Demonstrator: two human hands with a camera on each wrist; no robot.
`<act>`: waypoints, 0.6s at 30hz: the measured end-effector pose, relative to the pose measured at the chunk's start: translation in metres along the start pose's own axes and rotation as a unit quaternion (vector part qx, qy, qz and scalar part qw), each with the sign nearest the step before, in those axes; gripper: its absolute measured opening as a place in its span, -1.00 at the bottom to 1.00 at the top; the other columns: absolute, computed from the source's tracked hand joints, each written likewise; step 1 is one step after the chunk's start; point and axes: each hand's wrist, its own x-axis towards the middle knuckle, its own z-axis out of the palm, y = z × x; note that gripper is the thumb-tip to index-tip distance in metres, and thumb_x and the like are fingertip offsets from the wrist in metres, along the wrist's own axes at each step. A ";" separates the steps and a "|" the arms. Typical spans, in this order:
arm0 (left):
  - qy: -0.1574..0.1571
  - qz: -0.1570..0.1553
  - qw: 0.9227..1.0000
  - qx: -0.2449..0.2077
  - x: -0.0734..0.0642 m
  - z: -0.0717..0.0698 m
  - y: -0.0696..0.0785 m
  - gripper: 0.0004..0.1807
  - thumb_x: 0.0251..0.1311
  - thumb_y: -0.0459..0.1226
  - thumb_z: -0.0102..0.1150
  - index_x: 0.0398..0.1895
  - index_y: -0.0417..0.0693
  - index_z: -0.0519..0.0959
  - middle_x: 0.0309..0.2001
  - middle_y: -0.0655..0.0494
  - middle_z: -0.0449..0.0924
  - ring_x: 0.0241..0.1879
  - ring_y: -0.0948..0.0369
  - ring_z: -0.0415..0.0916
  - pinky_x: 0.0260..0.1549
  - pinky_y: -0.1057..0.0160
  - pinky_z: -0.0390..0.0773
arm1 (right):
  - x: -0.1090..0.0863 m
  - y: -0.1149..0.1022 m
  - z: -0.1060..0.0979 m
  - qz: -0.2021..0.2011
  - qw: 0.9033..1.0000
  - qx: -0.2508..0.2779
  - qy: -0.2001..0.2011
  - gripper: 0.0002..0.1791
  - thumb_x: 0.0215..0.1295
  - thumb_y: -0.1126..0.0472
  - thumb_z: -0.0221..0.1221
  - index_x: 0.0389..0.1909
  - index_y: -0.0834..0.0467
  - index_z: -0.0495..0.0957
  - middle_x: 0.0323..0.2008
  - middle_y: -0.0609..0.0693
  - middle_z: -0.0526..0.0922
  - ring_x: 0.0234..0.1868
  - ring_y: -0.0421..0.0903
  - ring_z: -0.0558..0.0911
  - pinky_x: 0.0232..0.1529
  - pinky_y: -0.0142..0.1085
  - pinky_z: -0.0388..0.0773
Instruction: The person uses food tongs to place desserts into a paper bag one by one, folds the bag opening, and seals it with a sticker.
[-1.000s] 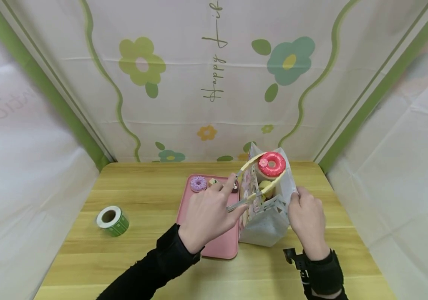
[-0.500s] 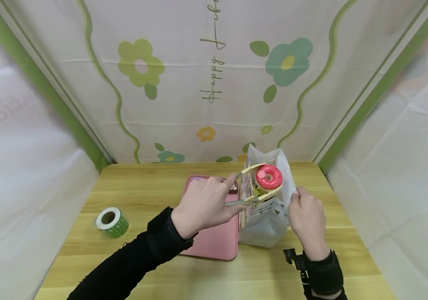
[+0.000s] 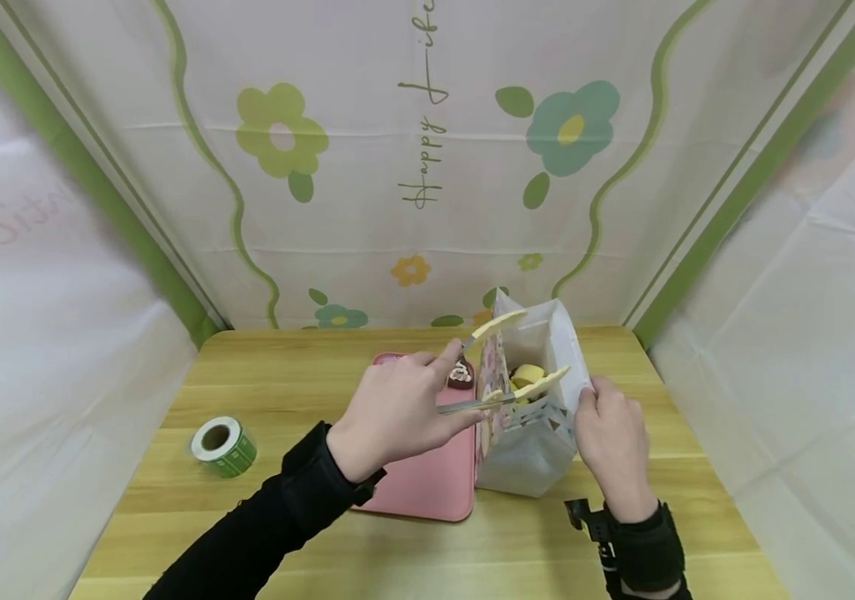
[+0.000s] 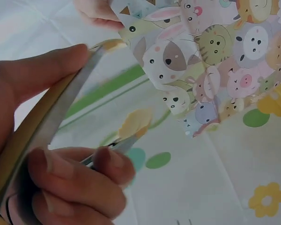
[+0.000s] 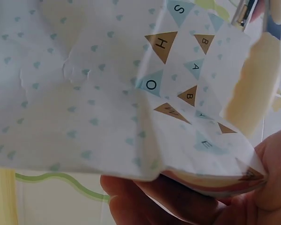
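Note:
My left hand (image 3: pixel 405 408) holds metal tongs (image 3: pixel 477 405) with cream-coloured tips, fingers along one arm and thumb on the other. The tongs' tips stand apart over the mouth of an upright paper bag (image 3: pixel 525 458), with nothing between them. A yellow toy pastry (image 3: pixel 527 376) shows inside the bag. My right hand (image 3: pixel 611 442) pinches the bag's right edge and keeps the mouth spread. In the left wrist view, the bag's printed side (image 4: pixel 215 56) has animal faces. The right wrist view shows its heart-patterned side panel (image 5: pixel 93 93) and one scalloped tong tip (image 5: pixel 255 79).
A pink tray (image 3: pixel 427 483) lies left of the bag, partly under my left forearm and hand. On it sits a dark chocolate-coloured toy cake (image 3: pixel 462 375) near the far right corner. A green and white sticker roll (image 3: pixel 223 446) stands at the left of the wooden table (image 3: pixel 285 367).
The red-iced donut between the tongs went down into the bag and is now out of sight. The tongs' tips have spread apart, and my left hand has shifted slightly left. My right hand stays put.

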 end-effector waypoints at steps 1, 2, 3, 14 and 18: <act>0.012 -0.006 1.000 -0.008 -0.002 0.001 -0.003 -0.09 0.03 0.26 0.32 0.35 -0.10 0.43 -0.31 0.15 0.64 -0.58 0.28 0.46 -0.72 0.32 0.30 | 0.000 0.000 0.000 0.000 1.000 0.000 -0.001 -0.58 0.52 0.22 -0.18 0.11 0.41 0.51 -0.15 0.41 0.61 -0.30 0.24 0.63 -0.48 0.04 0.51; 0.029 -0.009 0.999 -0.015 -0.005 0.002 -0.006 -0.06 0.02 0.26 0.33 0.38 -0.10 0.40 -0.33 0.14 0.62 -0.61 0.29 0.41 -0.74 0.32 0.27 | 0.000 0.001 0.000 -0.001 1.000 0.001 -0.001 -0.57 0.53 0.22 -0.18 0.12 0.41 0.50 -0.14 0.41 0.61 -0.29 0.24 0.63 -0.47 0.05 0.51; 0.046 -0.013 0.999 -0.022 -0.008 0.003 -0.009 -0.04 0.02 0.25 0.35 0.40 -0.11 0.38 -0.34 0.13 0.61 -0.62 0.29 0.39 -0.75 0.32 0.26 | 0.000 0.001 0.000 0.000 1.000 0.000 -0.001 -0.57 0.53 0.22 -0.18 0.13 0.41 0.50 -0.13 0.42 0.61 -0.28 0.25 0.63 -0.46 0.07 0.51; 0.115 -0.074 0.990 -0.041 -0.038 0.019 -0.070 -0.03 0.02 0.19 0.40 0.40 -0.19 0.36 -0.57 0.21 0.24 -0.70 0.32 0.08 -0.76 0.31 0.10 | 0.001 0.003 0.002 -0.002 1.000 0.000 0.005 -0.57 0.52 0.21 -0.18 0.12 0.39 0.51 -0.13 0.40 0.61 -0.27 0.26 0.63 -0.48 0.07 0.50; 0.062 -0.126 0.990 -0.027 -0.049 0.034 -0.101 0.01 0.02 0.30 0.31 0.41 -0.16 0.36 -0.64 0.18 0.23 -0.74 0.28 0.09 -0.80 0.28 0.11 | 0.002 0.003 0.002 -0.004 1.000 0.004 0.004 -0.57 0.51 0.22 -0.17 0.13 0.39 0.51 -0.12 0.41 0.61 -0.26 0.26 0.63 -0.46 0.08 0.50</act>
